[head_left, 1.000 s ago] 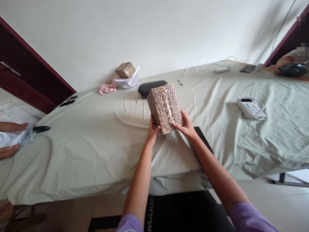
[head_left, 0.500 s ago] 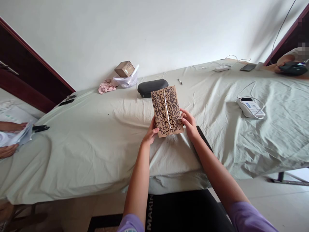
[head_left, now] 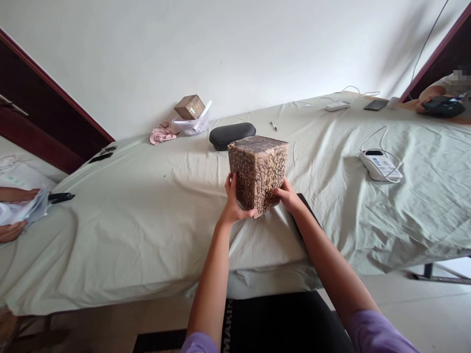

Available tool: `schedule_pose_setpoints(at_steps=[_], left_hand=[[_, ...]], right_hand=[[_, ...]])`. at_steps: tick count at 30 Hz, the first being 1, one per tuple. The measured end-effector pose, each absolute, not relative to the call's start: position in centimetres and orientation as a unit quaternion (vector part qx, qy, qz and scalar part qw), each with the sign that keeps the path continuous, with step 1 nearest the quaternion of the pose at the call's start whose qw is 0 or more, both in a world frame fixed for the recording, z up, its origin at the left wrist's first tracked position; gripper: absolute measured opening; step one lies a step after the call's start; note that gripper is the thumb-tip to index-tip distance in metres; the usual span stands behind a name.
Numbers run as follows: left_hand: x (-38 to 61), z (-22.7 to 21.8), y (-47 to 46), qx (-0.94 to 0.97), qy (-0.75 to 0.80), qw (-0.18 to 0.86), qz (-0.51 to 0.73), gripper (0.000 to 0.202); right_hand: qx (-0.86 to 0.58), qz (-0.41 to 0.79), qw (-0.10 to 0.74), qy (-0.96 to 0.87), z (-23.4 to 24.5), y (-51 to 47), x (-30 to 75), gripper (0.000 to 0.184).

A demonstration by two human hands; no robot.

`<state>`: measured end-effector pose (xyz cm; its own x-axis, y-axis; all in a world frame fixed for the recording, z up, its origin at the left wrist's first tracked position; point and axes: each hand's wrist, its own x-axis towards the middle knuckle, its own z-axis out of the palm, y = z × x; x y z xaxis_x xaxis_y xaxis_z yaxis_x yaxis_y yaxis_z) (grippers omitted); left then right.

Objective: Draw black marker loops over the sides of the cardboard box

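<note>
A cardboard box [head_left: 259,169] covered in black scribbled loops is held up just above the sheet-covered table [head_left: 147,215], near its front edge. My left hand [head_left: 233,203] grips its lower left side, thumb on the near face. On the lower right corner my right hand [head_left: 288,196] is closed, fingers under the box. Both forearms reach in from below, with purple sleeves at the bottom.
A black case [head_left: 231,135] lies behind the box, with a pen [head_left: 273,126] to its right. Further back are a small cardboard box [head_left: 190,107] on a plastic bag and a pink cloth [head_left: 162,135]. A white device [head_left: 380,164] sits right. Other people's hands show at both edges.
The box has been turned in my hands: the taped seam face that faced me half a second ago now points away, and a corner with two scribbled sides faces me.
</note>
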<state>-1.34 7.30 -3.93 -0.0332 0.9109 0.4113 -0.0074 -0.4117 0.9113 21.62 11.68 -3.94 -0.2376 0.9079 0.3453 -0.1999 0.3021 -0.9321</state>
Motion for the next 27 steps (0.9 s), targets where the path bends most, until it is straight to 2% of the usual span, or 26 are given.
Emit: schedule_pose_setpoints(at_steps=[3, 5, 7, 10, 15, 20, 24, 27], left_hand=[[-1.1, -4.0, 7.1, 0.639, 0.460, 0.163, 0.594, 0.139], [-1.1, -4.4, 7.2, 0.650, 0.478, 0.101, 0.582, 0.136], [-1.3, -4.9, 7.7, 0.653, 0.474, 0.085, 0.585, 0.133], [-2.0, -5.0, 8.4, 0.637, 0.464, 0.077, 0.610, 0.124], [-3.9, -2.4, 9.0, 0.633, 0.421, 0.007, 0.649, 0.086], [-4.9, 0.3, 9.3, 0.638, 0.444, -0.045, 0.627, 0.059], [-5.0, 0.7, 9.1, 0.604, 0.473, -0.010, 0.642, 0.059], [-5.4, 1.1, 8.6, 0.608, 0.508, 0.076, 0.606, 0.060]], right_hand=[[-0.292, 0.461, 0.542, -0.638, -4.3, 11.9, 21.1, 0.139], [-0.299, 0.441, 0.532, -0.657, -4.7, 12.0, 20.8, 0.155], [-0.302, 0.427, 0.534, -0.664, -5.0, 12.0, 20.7, 0.161], [-0.284, 0.402, 0.523, -0.696, -5.1, 12.1, 21.0, 0.157], [-0.260, 0.364, 0.482, -0.753, -4.8, 12.1, 21.5, 0.142], [-0.253, 0.325, 0.481, -0.774, -4.4, 11.6, 21.3, 0.142], [-0.245, 0.272, 0.501, -0.785, -4.2, 11.6, 21.3, 0.144], [-0.236, 0.223, 0.532, -0.782, -4.2, 11.5, 21.1, 0.140]])
